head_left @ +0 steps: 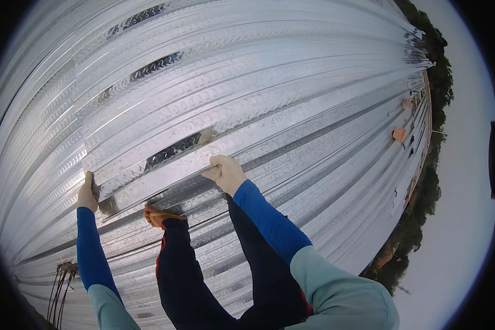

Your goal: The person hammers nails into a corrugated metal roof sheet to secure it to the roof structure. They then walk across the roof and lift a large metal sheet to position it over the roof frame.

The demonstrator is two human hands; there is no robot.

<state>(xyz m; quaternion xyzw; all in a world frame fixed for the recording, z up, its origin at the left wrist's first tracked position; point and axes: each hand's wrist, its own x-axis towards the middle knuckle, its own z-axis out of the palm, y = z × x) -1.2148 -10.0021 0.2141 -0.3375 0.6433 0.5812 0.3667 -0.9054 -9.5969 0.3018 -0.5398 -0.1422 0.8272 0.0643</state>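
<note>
Left hand [87, 194], right hand [226, 175], knit-gloved, ridged metal sheet [159, 180] (shiny)

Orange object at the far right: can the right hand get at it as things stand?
Probably not: the right hand grips the metal sheet, and the orange object lies far off across the ribbed decking. Nothing seems to stand between, but the person would likely need to let go and move over.

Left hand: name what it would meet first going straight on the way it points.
The left hand would likely meet the ribbed metal sheet just ahead; depth is unclear, so it might skim over it.
</note>
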